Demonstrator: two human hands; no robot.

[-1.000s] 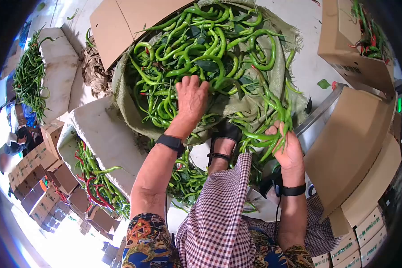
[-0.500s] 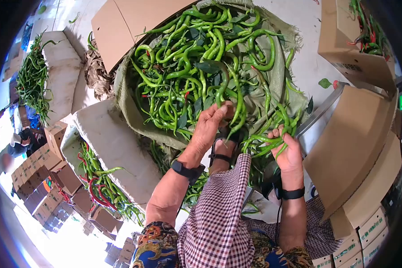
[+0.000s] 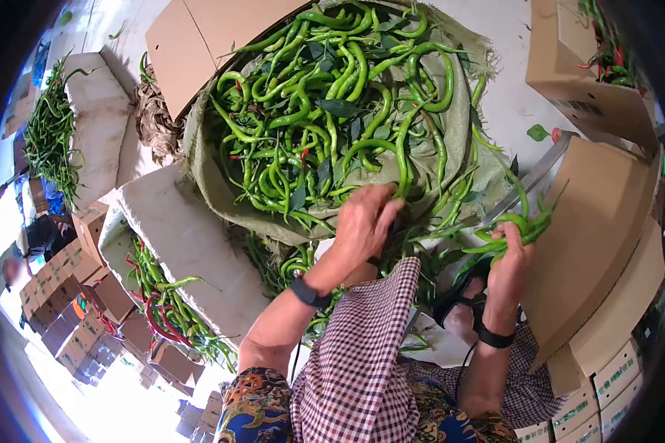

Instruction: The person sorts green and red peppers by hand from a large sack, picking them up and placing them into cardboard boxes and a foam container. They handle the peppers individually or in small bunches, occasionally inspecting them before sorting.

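A big open sack (image 3: 210, 173) holds a heap of long green peppers (image 3: 303, 111) with a few red ones and dark leaves. Over the sack's near edge is my left hand (image 3: 367, 220), its fingers bent at the end of a curved green pepper; whether they grip it is hard to see. Off to the right, my right hand (image 3: 511, 255) is closed around a small bunch of green peppers (image 3: 528, 225), held beside a brown cardboard flap.
Cardboard boxes stand at the right (image 3: 587, 221) and upper right (image 3: 569, 81). A white foam-like block (image 3: 192, 244) and more peppers (image 3: 162, 295) lie at the left. Stacked cartons and a person (image 3: 41, 235) are further left. A sandalled foot (image 3: 462, 314) is below.
My right hand has moved right and slightly down with its bunch of peppers. My left hand has shifted down a little, and the pepper it held lies differently across the sack.
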